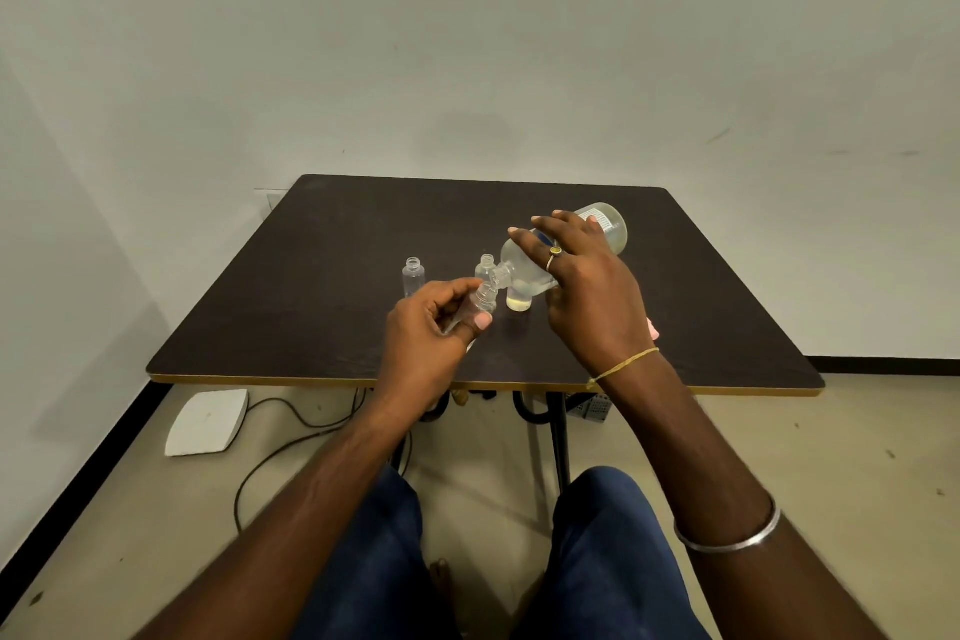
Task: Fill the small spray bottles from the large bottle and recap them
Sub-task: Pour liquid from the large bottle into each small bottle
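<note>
Right of frame centre, right hand (584,291) wrapped over a large clear plastic bottle (522,270), fingers curled round its body, a ring (555,252) on one finger. Tipped almost onto its side: labelled base towards the upper right, open neck pointing down-left, pale yellowish liquid pooled along the low side. Just left of it, left hand (423,335) pinching a small clear plastic spray bottle (480,303) between thumb and fingers, held tilted above the dark brown table top (311,286), uncapped mouth right at the large bottle's neck. Behind the two necks, a second small clear bottle (485,268), upright and open. Below the large bottle, a third small bottle (518,301), upright on the table, yellowish liquid inside. Further left and apart, a fourth small clear bottle (413,276), upright, uncapped, apparently empty. Lower left of the frame, on the floor, a white curved slab (208,424).
</note>
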